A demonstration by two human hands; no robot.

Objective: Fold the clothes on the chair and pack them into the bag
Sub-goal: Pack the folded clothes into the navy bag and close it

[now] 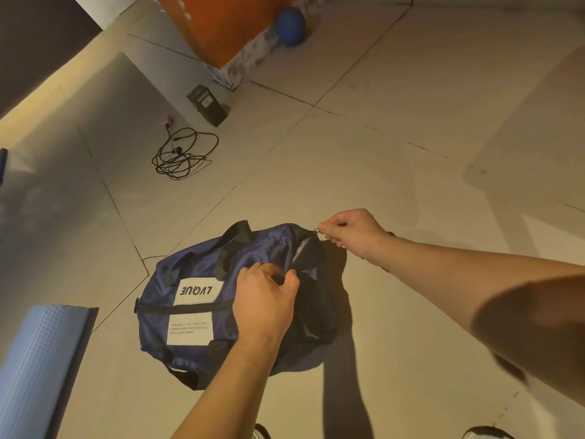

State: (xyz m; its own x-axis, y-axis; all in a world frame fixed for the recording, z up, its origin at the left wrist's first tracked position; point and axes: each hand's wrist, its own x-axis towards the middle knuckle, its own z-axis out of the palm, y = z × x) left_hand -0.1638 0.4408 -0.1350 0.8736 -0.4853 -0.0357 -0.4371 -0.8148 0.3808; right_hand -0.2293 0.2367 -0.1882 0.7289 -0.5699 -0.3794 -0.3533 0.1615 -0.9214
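2 white labels (198, 291) on navy bag (202, 264): "LVQUE"

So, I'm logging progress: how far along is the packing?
Done: nothing I can see; no clothes or chair in view. In hand: the right hand pinches the zip pull at the far end of the bag, the left hand grips fabric beside the part-open zip. Left: folding and packing, it seems.

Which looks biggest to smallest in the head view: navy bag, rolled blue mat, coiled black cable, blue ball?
1. navy bag
2. rolled blue mat, cut off and nearest, so unsure
3. coiled black cable
4. blue ball, farthest away
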